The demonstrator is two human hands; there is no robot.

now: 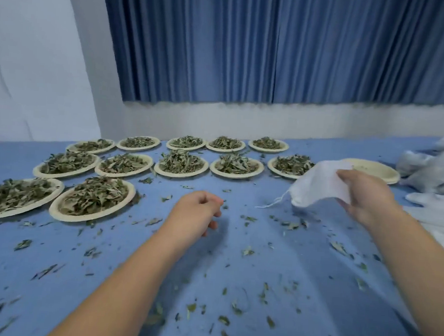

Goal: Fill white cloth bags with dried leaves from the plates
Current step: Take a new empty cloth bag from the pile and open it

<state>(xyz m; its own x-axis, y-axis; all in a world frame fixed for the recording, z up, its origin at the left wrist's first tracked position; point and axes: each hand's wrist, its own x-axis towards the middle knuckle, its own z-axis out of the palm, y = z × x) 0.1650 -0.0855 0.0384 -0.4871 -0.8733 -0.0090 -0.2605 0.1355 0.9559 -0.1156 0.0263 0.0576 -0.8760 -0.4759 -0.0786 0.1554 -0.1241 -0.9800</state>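
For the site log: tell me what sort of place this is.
Likely a makeshift indoor herb-packing room: rows of plates heaped with dried leaves on a blue-covered table, a blue curtain behind, and the right hand gripping a white cloth bag.

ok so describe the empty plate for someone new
Below the blue curtain, plates of leaves sit on the blue table. Follow the middle row to its right end, behind the white cloth bag the right hand holds. That plate alone is nearly bare.
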